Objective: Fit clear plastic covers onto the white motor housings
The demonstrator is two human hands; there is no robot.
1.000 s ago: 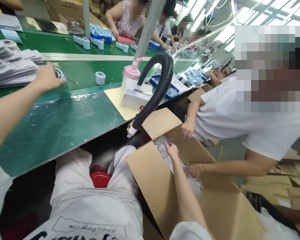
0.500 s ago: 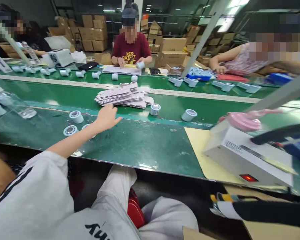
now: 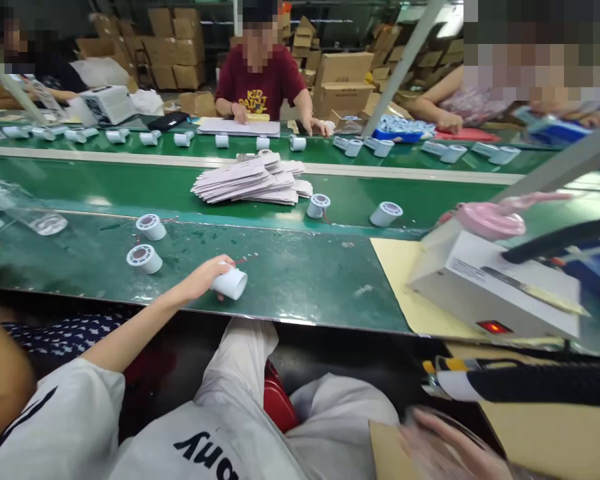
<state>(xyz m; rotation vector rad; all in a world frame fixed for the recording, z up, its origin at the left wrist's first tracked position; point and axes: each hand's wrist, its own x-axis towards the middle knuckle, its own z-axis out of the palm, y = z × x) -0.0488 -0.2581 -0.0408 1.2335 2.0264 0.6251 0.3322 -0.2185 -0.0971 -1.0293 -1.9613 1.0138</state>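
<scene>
My left hand (image 3: 211, 277) is closed around a white plastic cylinder housing (image 3: 234, 284), tipped on its side just above the green bench, with thin red wire by the fingers. Two similar housings, one farther back (image 3: 151, 227) and one nearer (image 3: 145, 259), stand to the left of that hand. My right hand (image 3: 453, 443) is smeared by motion at the lower right, beside a cardboard box flap (image 3: 386, 450) and under a black-sleeved hose with a metal end (image 3: 455, 381). Whether it holds anything is unclear.
A stack of white flat pieces (image 3: 253, 179) lies on the green conveyor (image 3: 145, 180), with two more housings near it. To the right, a grey machine box (image 3: 500, 280) with a lit red switch stands on yellow board (image 3: 393, 267). Co-workers sit opposite; another person's arm (image 3: 3, 380) is at left.
My left hand has come back toward the bench edge and taken hold of a housing. My right hand has entered at the lower right. A co-worker opposite has set a housing on the far line.
</scene>
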